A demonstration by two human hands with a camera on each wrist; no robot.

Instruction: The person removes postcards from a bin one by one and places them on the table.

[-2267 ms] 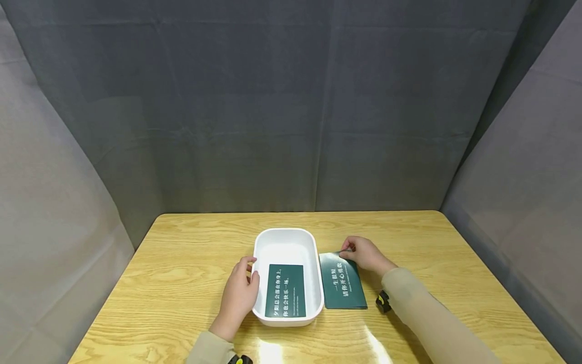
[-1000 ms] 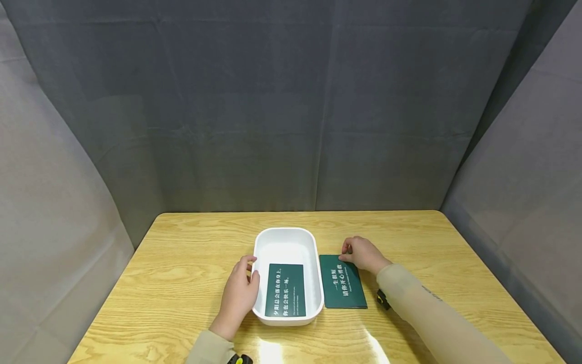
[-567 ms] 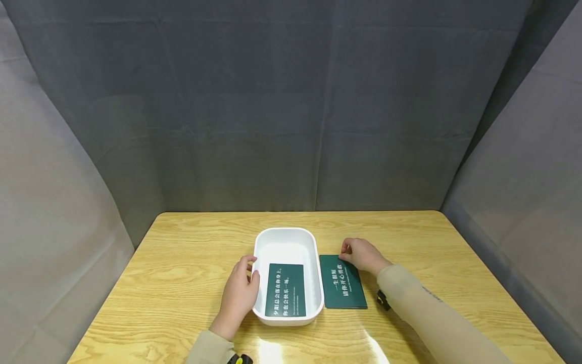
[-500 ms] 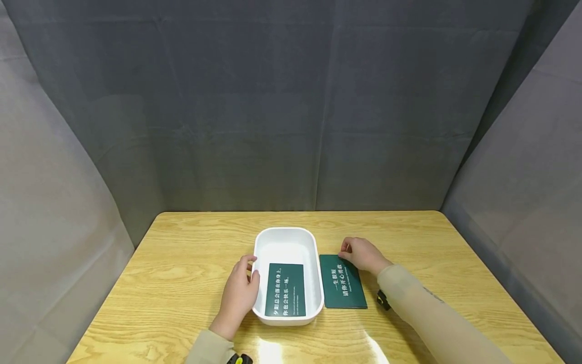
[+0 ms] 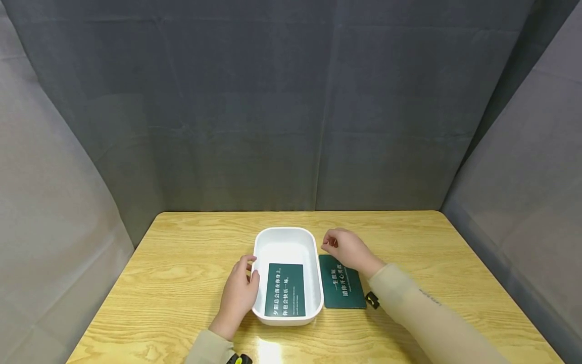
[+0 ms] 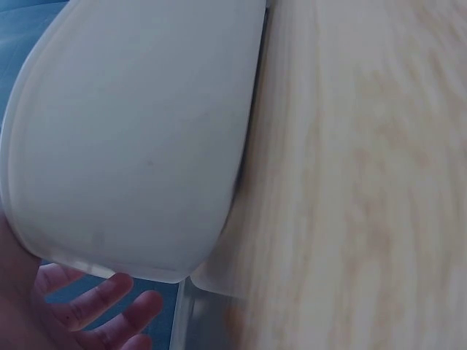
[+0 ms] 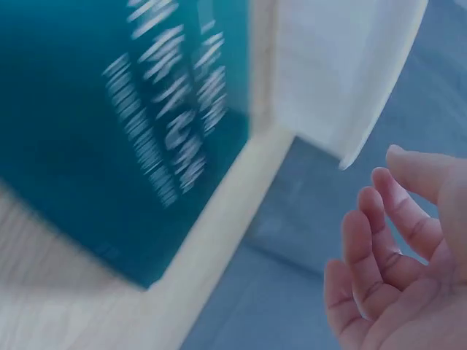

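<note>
Right, I work down from the biggest thing. The wooden counter (image 5: 182, 242) carries everything, and near its middle sits a white tub (image 5: 284, 236), long side running away from me. 1 green card (image 5: 285, 289) with white print already lies flat on the tub floor at the near end. A 2nd green card (image 5: 344, 291) lies flat on the counter just beside the tub's right wall, not touching anything that I can make out.

My left hand (image 5: 238, 293) rests against the tub's left wall, thumb up at the rim and fingers relaxed; the left wrist view shows that wall (image 6: 139, 138) close up with the fingers straight beside it. My right hand (image 5: 347, 250) hangs over the far end of the loose card, near the tub's right rim. Its fingers (image 7: 365, 248) are loosely curled and carry nothing, as the right wrist view shows, with the card (image 7: 109, 146) below and clear of them.

I judge the step in hand to be getting the 2nd card off the counter and into the tub, with the grasp not yet made. The next move calls for lifting 1 thin edge of a card lying flush on wood, so I'd bring fingertips to its far edge, pry it up, pinch it, and keep the left hand steadying the tub.
</note>
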